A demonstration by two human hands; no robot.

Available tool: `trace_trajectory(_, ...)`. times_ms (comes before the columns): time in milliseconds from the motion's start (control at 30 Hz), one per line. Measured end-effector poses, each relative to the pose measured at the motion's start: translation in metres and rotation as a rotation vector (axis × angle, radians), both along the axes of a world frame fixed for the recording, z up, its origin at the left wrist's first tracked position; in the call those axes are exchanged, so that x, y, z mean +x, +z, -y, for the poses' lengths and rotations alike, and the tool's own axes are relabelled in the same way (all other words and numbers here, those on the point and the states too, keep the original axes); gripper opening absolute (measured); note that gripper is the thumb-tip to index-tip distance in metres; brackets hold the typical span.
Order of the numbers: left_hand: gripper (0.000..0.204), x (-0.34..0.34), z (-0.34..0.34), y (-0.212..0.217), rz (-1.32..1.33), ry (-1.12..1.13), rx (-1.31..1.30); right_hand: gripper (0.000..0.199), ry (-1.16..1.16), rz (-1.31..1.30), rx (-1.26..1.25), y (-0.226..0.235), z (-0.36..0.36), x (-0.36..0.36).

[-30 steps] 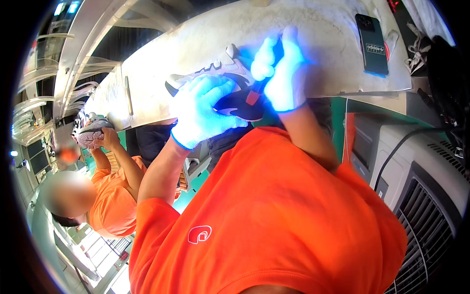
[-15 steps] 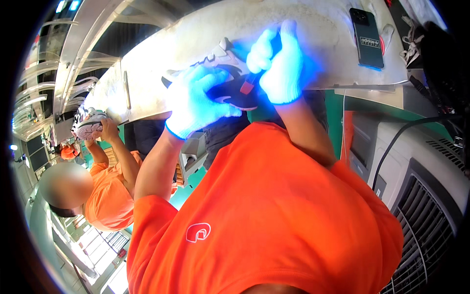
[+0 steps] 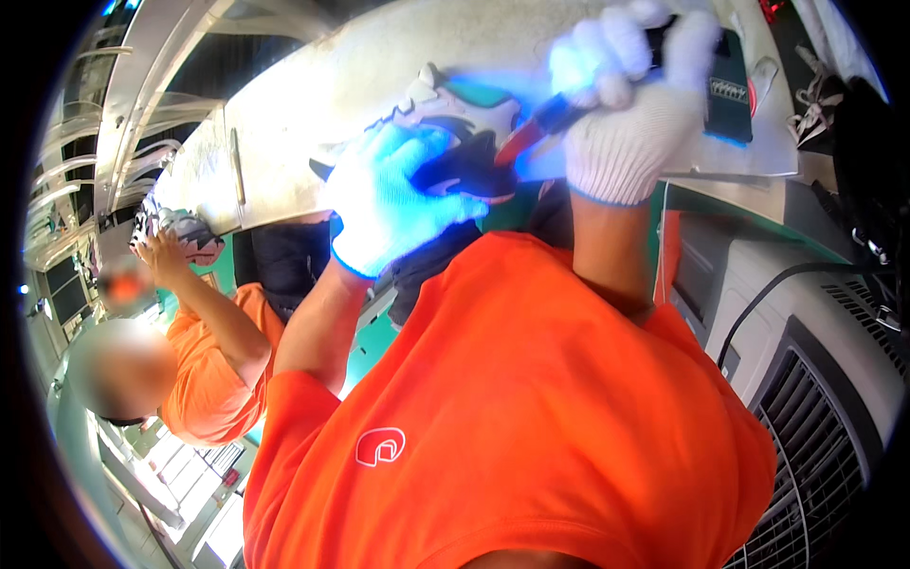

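Note:
A grey, white and dark sneaker [image 3: 464, 119] with a teal inside lies tilted above the table's near edge. My left hand [image 3: 384, 194], in a white knit glove lit blue, is closed round its near side. To the right, my gloved right hand [image 3: 630, 104] grips a slim dark tool with a red end [image 3: 531, 137]. That red end points down-left and meets or nearly meets the dark part of the sneaker; motion blur hides its exact kind. Bright blue light falls on both gloves and the sneaker.
The pale worktable [image 3: 294, 114] curves across the top. A dark phone [image 3: 728, 95] lies just beyond my right hand. At left a person in orange [image 3: 213, 370] handles another sneaker [image 3: 180, 237]. A grey machine with a grille [image 3: 815, 408] and a black cable stands at right.
My right hand has moved right and turned, bringing more of the red-ended tool into view. My left hand stays on the sneaker. The co-worker's sneaker has turned.

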State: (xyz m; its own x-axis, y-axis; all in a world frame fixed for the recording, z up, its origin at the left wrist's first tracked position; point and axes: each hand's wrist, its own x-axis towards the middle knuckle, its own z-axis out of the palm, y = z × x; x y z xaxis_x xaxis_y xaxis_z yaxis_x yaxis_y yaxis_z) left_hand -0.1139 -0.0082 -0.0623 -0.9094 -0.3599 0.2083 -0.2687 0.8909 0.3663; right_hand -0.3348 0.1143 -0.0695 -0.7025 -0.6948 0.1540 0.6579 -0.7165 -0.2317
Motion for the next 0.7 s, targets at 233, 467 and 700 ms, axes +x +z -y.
trace_trajectory(233, 0.071, -0.001, 0.003, -0.007, -0.062, -0.02, -0.055, 0.046, 0.104, 0.123, 0.58, -0.068, 0.046, 0.041)
trace_trajectory(467, 0.071, -0.002, 0.004, -0.01, -0.104, -0.026, -0.07, 0.033, -0.147, -0.19, 0.911, -0.063, 0.063, 0.04)
trace_trajectory(700, 0.094, -0.003, 0.023, 0.018, 0.159, -0.105, -0.067, 0.034, 0.027, -0.261, 1.08, -0.056, 0.077, 0.035)
